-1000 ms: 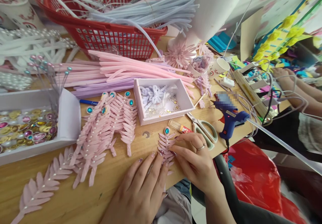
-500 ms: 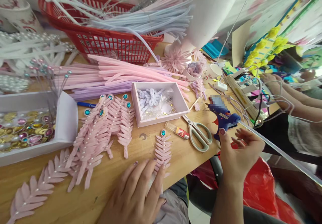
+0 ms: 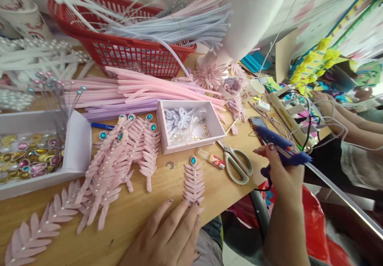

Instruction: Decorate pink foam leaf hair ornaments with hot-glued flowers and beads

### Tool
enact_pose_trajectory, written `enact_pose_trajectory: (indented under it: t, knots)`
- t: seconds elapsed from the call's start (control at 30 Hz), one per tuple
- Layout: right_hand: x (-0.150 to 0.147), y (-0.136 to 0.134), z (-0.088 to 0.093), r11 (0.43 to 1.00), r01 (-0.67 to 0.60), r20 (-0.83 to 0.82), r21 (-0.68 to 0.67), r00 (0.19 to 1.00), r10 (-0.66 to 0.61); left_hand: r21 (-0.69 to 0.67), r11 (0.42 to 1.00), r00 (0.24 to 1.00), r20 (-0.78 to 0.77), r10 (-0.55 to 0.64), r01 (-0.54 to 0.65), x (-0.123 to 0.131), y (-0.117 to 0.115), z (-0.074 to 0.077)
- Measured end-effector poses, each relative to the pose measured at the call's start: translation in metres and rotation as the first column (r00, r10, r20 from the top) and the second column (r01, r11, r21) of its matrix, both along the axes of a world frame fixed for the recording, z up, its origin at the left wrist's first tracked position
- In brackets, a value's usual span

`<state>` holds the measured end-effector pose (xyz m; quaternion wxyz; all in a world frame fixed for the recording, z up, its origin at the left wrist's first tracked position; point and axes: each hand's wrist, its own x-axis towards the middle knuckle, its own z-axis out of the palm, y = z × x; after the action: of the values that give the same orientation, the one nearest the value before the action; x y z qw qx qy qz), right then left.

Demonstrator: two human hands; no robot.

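Note:
My right hand [image 3: 285, 170] is wrapped round the handle of a blue glue gun [image 3: 278, 142], which has a long clear glue stick [image 3: 338, 190] running out of its back. My left hand [image 3: 170, 232] rests at the table's front edge with its fingers spread, fingertips at the lower end of a pink leaf-shaped piece [image 3: 194, 182]. A teal gem [image 3: 193, 160] tops that piece. Grey-handled scissors [image 3: 237, 164] and a small glue-like tube with a red label [image 3: 211, 158] lie between the piece and the glue gun.
Behind are a white box of beads [image 3: 191, 142], pink fuzzy stems [image 3: 155, 84] and a red basket [image 3: 140, 54]. More pink leaf pieces [image 3: 110, 170] and a gem box [image 3: 72, 154] lie left. Another person's arms [image 3: 350, 116] show at right, near cables.
My right hand has closed round the glue gun and lifted it, its back end shifting right and down. My left hand has moved slightly down and right.

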<state>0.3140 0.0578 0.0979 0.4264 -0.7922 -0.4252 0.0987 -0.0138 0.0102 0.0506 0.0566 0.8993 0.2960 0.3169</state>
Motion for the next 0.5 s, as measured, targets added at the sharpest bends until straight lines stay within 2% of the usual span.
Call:
enact_pose_trajectory:
  t: [0.07,0.13,0.2,0.27,0.33,0.5]
  knots:
    - [-0.007,-0.018,0.012,0.992,-0.121,-0.038,0.048,0.992,0.122,-0.019,1.0,1.0,-0.019,-0.003,0.003,0.0,0.001,0.001]
    - [-0.017,-0.031,0.026,0.942,-0.335,-0.035,0.032,0.941,0.336,-0.044,0.999,0.999,-0.045,-0.011,0.009,0.0,0.001,0.003]
    - [-0.031,-0.035,0.039,0.821,-0.57,-0.03,-0.037,0.822,0.569,-0.066,0.998,0.997,-0.077,-0.006,0.001,-0.001,0.0,0.005]
    - [-0.044,-0.032,0.047,0.686,-0.721,-0.005,-0.1,0.69,0.724,-0.066,0.998,0.996,-0.093,-0.005,-0.001,-0.003,0.0,0.006]
    - [-0.053,-0.027,0.047,0.611,-0.779,0.049,-0.14,0.611,0.79,-0.06,0.998,0.996,-0.087,-0.014,0.009,-0.003,-0.001,0.007]
    - [-0.057,-0.026,0.036,0.563,-0.802,0.117,-0.2,0.551,0.826,-0.044,0.998,0.994,-0.091,-0.053,0.049,-0.004,0.0,0.005]
